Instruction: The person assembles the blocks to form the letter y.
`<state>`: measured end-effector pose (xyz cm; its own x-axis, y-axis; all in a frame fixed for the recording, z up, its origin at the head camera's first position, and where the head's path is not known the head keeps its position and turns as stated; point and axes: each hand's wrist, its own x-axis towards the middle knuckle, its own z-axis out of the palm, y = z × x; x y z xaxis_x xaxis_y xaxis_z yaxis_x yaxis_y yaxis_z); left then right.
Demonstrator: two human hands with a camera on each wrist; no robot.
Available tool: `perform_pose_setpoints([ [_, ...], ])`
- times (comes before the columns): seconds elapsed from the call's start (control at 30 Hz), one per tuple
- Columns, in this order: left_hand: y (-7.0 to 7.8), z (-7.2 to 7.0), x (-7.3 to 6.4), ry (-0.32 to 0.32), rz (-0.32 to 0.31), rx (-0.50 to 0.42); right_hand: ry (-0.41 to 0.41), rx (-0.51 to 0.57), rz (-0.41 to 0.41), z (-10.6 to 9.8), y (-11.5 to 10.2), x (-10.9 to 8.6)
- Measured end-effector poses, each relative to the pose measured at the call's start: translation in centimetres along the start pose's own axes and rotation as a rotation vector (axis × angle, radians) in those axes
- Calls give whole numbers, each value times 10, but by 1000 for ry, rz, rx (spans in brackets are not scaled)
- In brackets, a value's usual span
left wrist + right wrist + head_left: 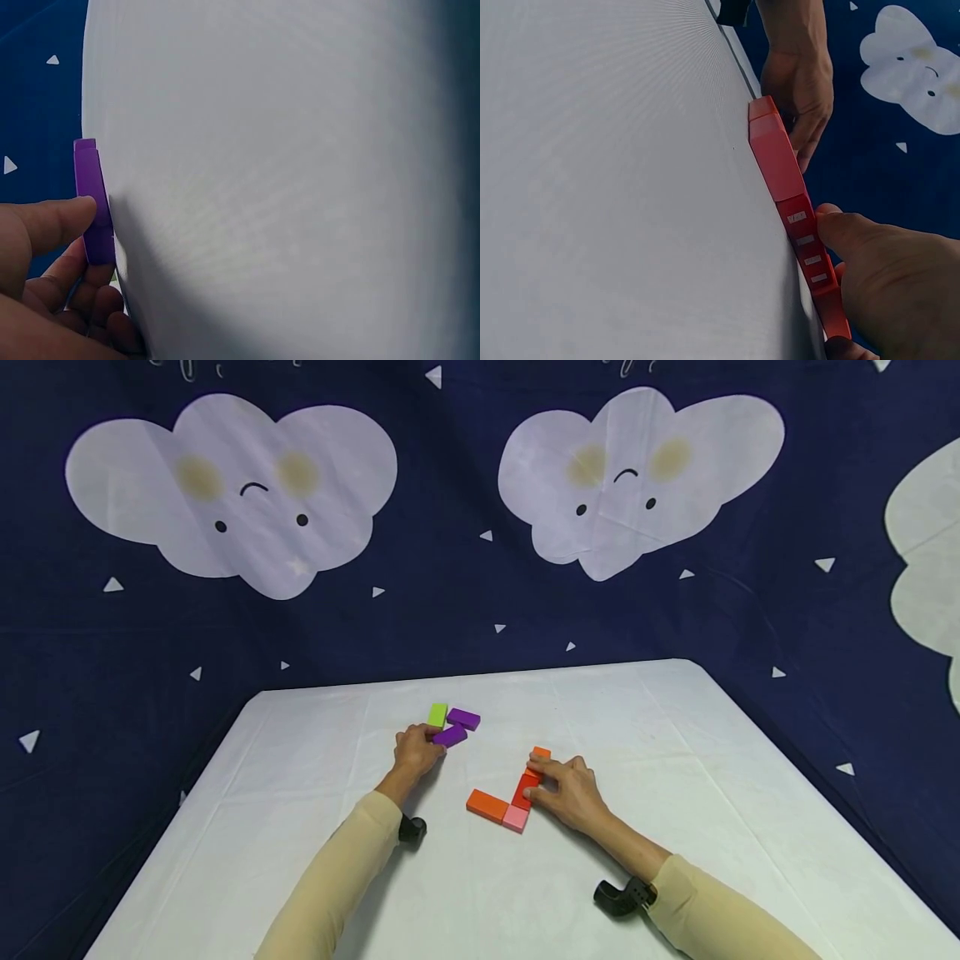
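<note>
In the head view my left hand (417, 750) pinches a purple block (451, 737) between thumb and fingers. A green block (437, 715) and a second purple block (464, 719) lie beside it. The pinched block (91, 195) stands out in the left wrist view, the thumb on its near side. My right hand (573, 789) holds a red block (524, 792), its thumb on the red and its index finger over a small orange block (541, 752) at the far end. A pink block (515, 818) joins the red one to a longer orange block (486, 806), making an L.
The blocks lie on a white-covered table (337, 893). Behind it hangs a dark blue cloth (442, 635) with clouds and triangles. Each wrist wears a black mount, the left one (412, 829) and the right one (625, 897).
</note>
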<state>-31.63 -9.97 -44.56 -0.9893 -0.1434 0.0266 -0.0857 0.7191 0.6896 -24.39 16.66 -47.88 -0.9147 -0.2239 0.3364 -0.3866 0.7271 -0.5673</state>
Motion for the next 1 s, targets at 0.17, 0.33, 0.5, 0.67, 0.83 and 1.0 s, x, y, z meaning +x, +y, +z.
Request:
perform_pose_setpoints([
  [0.17,-1,0,0,1,-14,-21,-3,-4,7,0,-1,-1],
  [0.33,-1,-1,-1,3,-25,-55,-7,5,4,0,-1,-1],
  [0.5,1,-5,-3,-5,-30,-117,-4,5,4,-1,-2,0],
  [0.67,1,-11,-3,5,-21,-169,-9,5,1,-1,-1,0],
  [0.83,2,-19,-6,-14,-10,-211,-13,5,5,-1,-2,-1],
  [1.0,4,-28,-11,-43,5,-234,-4,1,-4,-3,-3,-1],
])
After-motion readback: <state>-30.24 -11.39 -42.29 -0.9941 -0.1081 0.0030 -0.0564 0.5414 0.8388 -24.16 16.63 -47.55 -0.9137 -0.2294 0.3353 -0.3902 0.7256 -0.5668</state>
